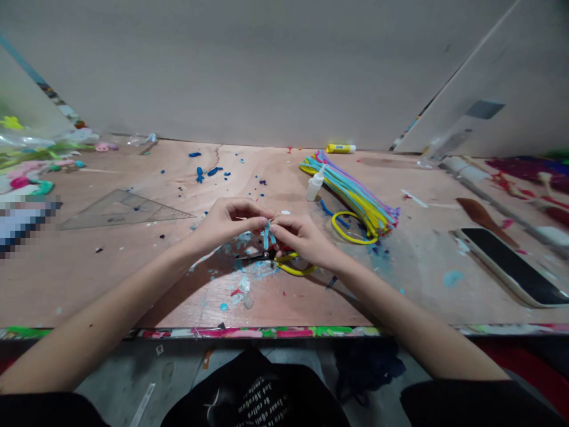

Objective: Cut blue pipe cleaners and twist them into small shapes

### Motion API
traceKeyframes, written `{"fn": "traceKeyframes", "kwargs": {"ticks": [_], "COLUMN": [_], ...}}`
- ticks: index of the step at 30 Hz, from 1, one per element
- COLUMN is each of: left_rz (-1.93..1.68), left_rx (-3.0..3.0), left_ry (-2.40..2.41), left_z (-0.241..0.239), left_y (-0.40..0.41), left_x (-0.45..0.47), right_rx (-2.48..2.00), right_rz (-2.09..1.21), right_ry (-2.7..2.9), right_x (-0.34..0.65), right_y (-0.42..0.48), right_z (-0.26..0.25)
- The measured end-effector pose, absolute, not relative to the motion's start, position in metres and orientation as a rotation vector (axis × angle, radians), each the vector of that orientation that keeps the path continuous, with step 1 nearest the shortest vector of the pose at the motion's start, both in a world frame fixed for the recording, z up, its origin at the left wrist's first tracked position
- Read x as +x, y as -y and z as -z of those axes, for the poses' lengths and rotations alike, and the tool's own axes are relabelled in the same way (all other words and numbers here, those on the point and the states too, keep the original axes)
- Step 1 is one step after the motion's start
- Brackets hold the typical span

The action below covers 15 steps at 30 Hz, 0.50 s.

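Pinching a light-blue strip, left hand and right hand fingers clench it.

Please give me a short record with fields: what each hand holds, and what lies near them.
left hand: pinches light-blue strip
right hand: pinches the same strip
below hands: yellow-handled scissors on table
right side: coloured cord bundle, glue bottle, phone
left side: clear set square

One blue strip, one glue bottle, one glue stick, one set square, one phone.
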<state>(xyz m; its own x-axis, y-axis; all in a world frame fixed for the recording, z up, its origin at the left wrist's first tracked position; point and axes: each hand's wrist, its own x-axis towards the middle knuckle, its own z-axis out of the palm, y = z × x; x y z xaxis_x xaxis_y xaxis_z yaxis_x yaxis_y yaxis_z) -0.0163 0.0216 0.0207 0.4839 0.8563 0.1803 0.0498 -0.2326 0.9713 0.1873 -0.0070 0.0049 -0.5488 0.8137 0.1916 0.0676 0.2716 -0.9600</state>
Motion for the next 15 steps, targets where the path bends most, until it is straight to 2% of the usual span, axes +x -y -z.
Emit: {"fn": "traceKeyframes", "kwargs": {"ticks": [4,9,15], "left_rz": [-0.949,-1.037,-1.099], "left_rx": [1.615,1.584,1.471], "left_ry": [-0.832,-0.933,-0.969], "left_z": [-0.0226,-0.0288,-0.0294], "left_y": [-0.0202,-0.017,-0.0136], "left_x": [-0.0146,-0.0123,-0.0089], "right_rx": [-0.842,-0.818,-0.67], "right_rz": [-1.215,-0.485,0.16], "right_ry": [1.946,2.1,2.192], "right_x": [0.1886,0.1918,0.1933], "right_y": [0.0066,0.006,0.0084], "right_z": [-0.0045,-0.0013,0.0025]}}
